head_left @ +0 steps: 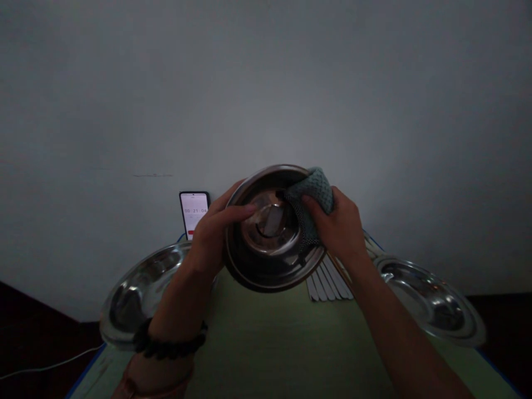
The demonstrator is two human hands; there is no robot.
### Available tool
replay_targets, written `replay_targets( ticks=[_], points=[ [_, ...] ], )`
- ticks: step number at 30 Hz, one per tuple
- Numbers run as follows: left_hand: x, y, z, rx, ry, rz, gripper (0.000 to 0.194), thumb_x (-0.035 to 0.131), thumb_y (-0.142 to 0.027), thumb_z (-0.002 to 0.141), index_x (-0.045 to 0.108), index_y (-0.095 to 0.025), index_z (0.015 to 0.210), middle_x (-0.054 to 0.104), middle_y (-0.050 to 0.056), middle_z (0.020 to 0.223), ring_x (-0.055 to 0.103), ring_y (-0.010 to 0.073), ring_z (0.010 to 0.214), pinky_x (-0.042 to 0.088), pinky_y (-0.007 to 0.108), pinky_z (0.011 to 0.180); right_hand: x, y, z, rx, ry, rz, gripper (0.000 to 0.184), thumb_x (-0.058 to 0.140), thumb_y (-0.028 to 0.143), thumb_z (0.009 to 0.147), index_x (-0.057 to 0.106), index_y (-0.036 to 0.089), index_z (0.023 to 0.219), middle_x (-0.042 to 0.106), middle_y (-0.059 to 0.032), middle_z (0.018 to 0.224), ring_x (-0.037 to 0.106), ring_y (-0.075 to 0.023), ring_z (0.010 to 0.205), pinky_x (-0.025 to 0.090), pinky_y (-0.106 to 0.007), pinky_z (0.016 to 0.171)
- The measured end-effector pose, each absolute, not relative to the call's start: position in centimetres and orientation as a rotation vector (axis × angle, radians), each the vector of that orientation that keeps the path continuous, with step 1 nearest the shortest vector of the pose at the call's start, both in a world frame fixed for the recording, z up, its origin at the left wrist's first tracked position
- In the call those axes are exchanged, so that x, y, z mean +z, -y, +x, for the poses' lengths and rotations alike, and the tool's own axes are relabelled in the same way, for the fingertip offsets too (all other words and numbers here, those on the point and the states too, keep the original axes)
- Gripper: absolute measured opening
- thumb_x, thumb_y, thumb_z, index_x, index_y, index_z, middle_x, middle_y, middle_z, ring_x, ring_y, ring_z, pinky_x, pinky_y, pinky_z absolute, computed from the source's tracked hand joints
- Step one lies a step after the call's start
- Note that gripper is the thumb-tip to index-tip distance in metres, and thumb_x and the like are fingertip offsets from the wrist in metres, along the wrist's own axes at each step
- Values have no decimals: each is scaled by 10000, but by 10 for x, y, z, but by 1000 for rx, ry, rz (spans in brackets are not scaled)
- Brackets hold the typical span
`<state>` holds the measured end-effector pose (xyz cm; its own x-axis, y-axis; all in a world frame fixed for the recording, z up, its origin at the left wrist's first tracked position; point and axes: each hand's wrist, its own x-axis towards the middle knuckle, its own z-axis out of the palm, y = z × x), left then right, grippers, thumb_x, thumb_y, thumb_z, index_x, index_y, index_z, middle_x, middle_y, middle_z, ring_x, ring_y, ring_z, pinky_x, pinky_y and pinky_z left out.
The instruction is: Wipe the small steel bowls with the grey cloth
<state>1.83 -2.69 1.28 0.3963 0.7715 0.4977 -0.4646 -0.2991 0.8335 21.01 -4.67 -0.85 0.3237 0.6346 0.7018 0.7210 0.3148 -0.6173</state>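
Observation:
A round stainless-steel bowl (276, 271) is held up above the table, its inside tilted toward me. My left hand (211, 233) grips its left rim, with the thumb reaching over the inner side and the other fingers hidden behind. In my right hand (338, 221) is a bunched grey-green textured cloth (318, 191). The cloth folds over the bowl's right rim and presses against the inside, with the thumb on top of it. A pale rectangular patch shows at the bowl's centre; whether it is a reflection cannot be told.
A wide steel basin (128, 299) sits left, partly behind my forearm, and another steel basin (436, 305) sits right. A phone (194, 213) showing a timer leans near the wall (266, 83). Pale flat strips (330, 281) lie on the green tabletop (282, 343). A white cable (54, 364) runs lower left.

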Motion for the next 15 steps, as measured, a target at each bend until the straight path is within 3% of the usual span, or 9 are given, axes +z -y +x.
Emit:
replay_targets(
  ticks=[8, 15],
  points=[
    [15, 26, 18, 1534, -300, 1318, 215, 605, -233, 739, 713, -207, 923, 728, 35, 897, 665, 264, 968, 541, 396, 860, -7, 50, 201, 15, 1240, -1138, 319, 449, 465, 907, 627, 205, 957, 682, -59, 909, 606, -204, 835, 454, -323, 740],
    [1, 19, 36, 2002, -322, 1126, 235, 589, -182, 757, 693, -275, 946, 693, -49, 916, 623, 153, 983, 483, 257, 915, -30, 36, 174, 465, 1076, -1099, 340, 442, 430, 877, 550, 185, 1086, 656, -102, 1046, 597, -218, 949, 470, -370, 835]
  ],
)
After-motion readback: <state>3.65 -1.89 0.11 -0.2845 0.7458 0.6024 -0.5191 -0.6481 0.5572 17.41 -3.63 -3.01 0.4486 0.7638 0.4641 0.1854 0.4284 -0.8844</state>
